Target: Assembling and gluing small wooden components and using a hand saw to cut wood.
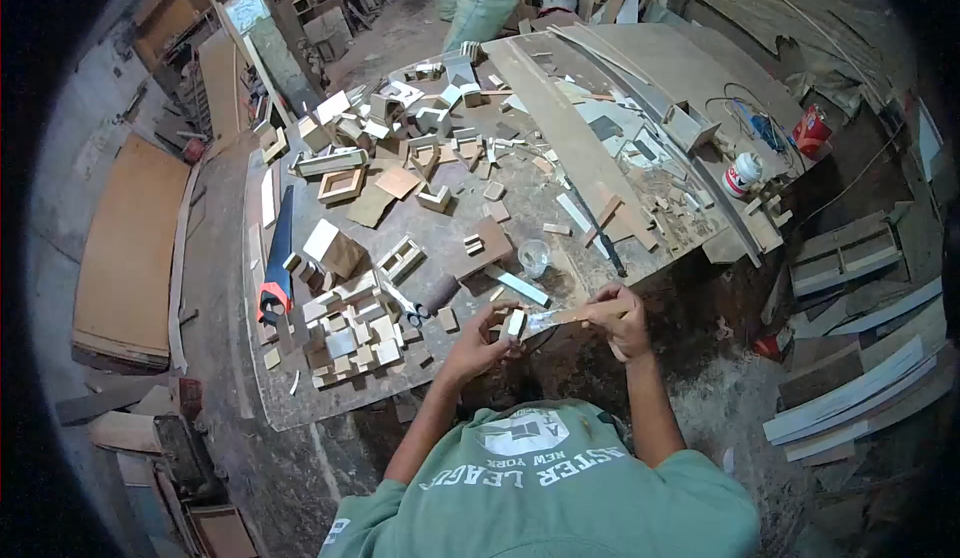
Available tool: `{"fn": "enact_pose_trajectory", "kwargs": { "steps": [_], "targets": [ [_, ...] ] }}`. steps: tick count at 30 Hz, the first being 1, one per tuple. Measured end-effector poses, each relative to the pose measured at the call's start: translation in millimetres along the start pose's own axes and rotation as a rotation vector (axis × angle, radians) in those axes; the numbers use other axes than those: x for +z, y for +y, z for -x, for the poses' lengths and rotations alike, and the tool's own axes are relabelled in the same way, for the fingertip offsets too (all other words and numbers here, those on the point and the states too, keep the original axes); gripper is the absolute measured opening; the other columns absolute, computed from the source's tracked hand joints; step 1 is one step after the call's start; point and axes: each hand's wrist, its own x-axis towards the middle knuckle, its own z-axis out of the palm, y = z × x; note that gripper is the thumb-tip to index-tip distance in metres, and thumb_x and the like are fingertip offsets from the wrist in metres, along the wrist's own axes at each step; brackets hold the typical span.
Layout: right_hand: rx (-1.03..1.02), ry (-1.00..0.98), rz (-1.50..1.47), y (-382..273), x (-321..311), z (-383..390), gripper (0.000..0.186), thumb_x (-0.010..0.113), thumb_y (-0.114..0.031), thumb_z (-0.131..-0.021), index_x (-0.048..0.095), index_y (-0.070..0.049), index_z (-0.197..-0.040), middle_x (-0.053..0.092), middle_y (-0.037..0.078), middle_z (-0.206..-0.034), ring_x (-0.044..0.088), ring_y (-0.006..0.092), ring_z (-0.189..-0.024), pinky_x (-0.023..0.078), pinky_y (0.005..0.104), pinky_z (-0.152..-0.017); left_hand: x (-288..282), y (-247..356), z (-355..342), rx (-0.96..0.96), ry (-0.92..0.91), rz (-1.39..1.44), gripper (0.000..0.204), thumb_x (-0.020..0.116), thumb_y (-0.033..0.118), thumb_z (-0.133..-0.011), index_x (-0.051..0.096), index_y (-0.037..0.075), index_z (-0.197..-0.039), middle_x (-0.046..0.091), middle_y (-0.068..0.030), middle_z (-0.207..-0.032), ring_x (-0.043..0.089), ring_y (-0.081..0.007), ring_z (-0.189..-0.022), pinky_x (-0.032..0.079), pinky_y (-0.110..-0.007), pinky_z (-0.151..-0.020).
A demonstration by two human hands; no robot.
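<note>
My left hand (476, 350) is closed around a small wooden block (516, 324) with a pale face, over the table's near edge. My right hand (622, 324) grips a flat wooden stick (574, 315), its tip smeared with something white like glue and close beside the block. Just beyond both hands stands a clear plastic cup (534, 258). A pale, bluish-white strip (518, 285) lies left of the cup. Beside it is a brown board (482, 249) with small wood pieces on it.
The worktable (470, 218) carries many wood blocks and small boxes. A handsaw (277, 268) and scissors (408, 308) lie to the left. At right stand a white bottle (742, 174) and a red can (810, 132). A long plank (570, 133) crosses the far side; wood strips (860, 398) lie right.
</note>
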Motion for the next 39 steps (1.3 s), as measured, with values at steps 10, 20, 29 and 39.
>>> {"fn": "enact_pose_trajectory", "kwargs": {
  "steps": [10,20,29,39],
  "targets": [
    [-0.049,-0.162,0.390,-42.5,28.8,-37.8,0.029,0.076,-0.004,-0.076,0.057,-0.003,-0.098,0.064,0.005,-0.085,0.064,0.0105,-0.073,0.053,0.0246,-0.060,-2.8,22.7,-0.7,0.022,-0.092,-0.153,0.068,0.058,-0.005,-0.083,0.034,0.011,-0.144,0.053,-0.0120,-0.121,0.060,-0.0140,-0.090,0.052,-0.027,-0.074],
    [0.098,-0.293,0.265,-33.0,37.8,-59.9,0.028,0.072,-0.002,-0.078,0.056,-0.001,-0.101,0.067,0.010,-0.085,0.063,0.0105,-0.068,0.052,0.0243,-0.057,3.6,19.0,6.9,0.078,-0.140,-0.053,0.064,0.058,-0.004,-0.086,0.034,0.009,-0.143,0.052,-0.0125,-0.125,0.059,-0.0153,-0.098,0.051,-0.027,-0.076],
    [0.190,-0.147,0.092,-40.9,38.3,-53.3,0.024,0.071,-0.003,-0.082,0.052,-0.005,-0.098,0.069,0.014,-0.086,0.067,0.0156,-0.067,0.057,0.0258,-0.052,2.3,7.7,12.8,0.067,-0.044,-0.060,0.057,0.057,-0.003,-0.089,0.035,0.006,-0.141,0.061,-0.0079,-0.111,0.061,-0.0128,-0.092,0.050,-0.027,-0.076],
    [0.225,0.074,0.101,-0.9,34.4,-57.6,0.023,0.076,-0.016,-0.082,0.062,0.001,-0.087,0.064,0.008,-0.068,0.063,0.0122,-0.051,0.054,0.0248,-0.044,4.8,-3.8,6.9,-0.055,-0.023,0.063,0.045,0.060,-0.001,-0.091,0.046,0.001,-0.134,0.063,-0.0056,-0.100,0.061,-0.0115,-0.084,0.049,-0.025,-0.070]
  ]
}}
